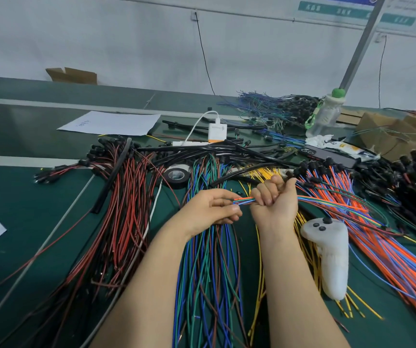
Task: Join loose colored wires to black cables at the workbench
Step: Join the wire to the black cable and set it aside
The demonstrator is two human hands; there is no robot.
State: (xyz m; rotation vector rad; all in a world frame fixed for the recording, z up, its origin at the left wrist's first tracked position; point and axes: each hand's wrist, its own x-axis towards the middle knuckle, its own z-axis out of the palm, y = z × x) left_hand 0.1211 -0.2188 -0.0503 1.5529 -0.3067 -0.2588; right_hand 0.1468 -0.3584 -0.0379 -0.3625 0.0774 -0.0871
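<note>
The right grip (pixel 274 197) is clenching as a fist around a thin bundle of colored wires (pixel 327 200). The bundle is trailing off to the right across the orange wires (pixel 390 252) heaped on the table (pixel 26 197). The left grip (pixel 217 207) is pinching the bundle's short ends between thumb and fingertips, just beside the fist.

The black cables (pixel 227 149) are lying behind both hands, and none looks joined to this bundle yet.

- **Uneven ends:** one strand is likely sliding back through the fist if the left grip tugs unevenly, leaving the ends ragged for joining.
- **Snagging:** the trailing length is lying among the orange wires, so lifting it is risking a snag or dragging strays along.
- **Forearms:** they are hanging over the blue and green wires (pixel 209 259) and close to a white controller (pixel 332 254). A wide sweep could be scattering either.
</note>
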